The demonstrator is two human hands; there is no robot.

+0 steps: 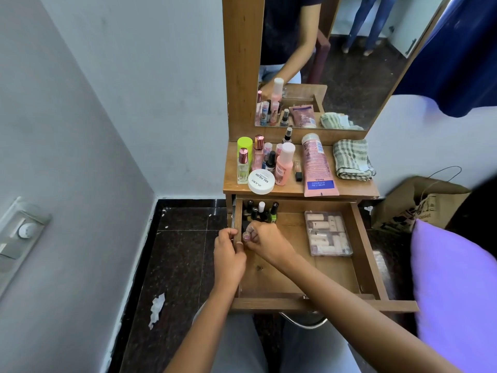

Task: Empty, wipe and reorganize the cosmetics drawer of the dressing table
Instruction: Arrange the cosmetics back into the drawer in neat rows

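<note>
The wooden drawer (pixel 304 275) of the dressing table stands pulled out. Several nail polish bottles (pixel 262 211) stand upright in its back left corner. A clear plastic box (pixel 327 233) of pale cylinders lies at its right. My left hand (pixel 228 251) grips the drawer's left wall, thumb over the rim. My right hand (pixel 265 239) holds a small pale pink bottle (pixel 246 236) just in front of the polish bottles, fingers curled round it.
On the table top (pixel 293 188) stand perfume bottles, a pink bottle (pixel 283 164), a white nail polish jar (pixel 261 181), a pink tube (pixel 317 165) and a folded checked cloth (pixel 352 160). A mirror rises behind. A paper bag (pixel 414 208) and purple pillow (pixel 454 292) sit right.
</note>
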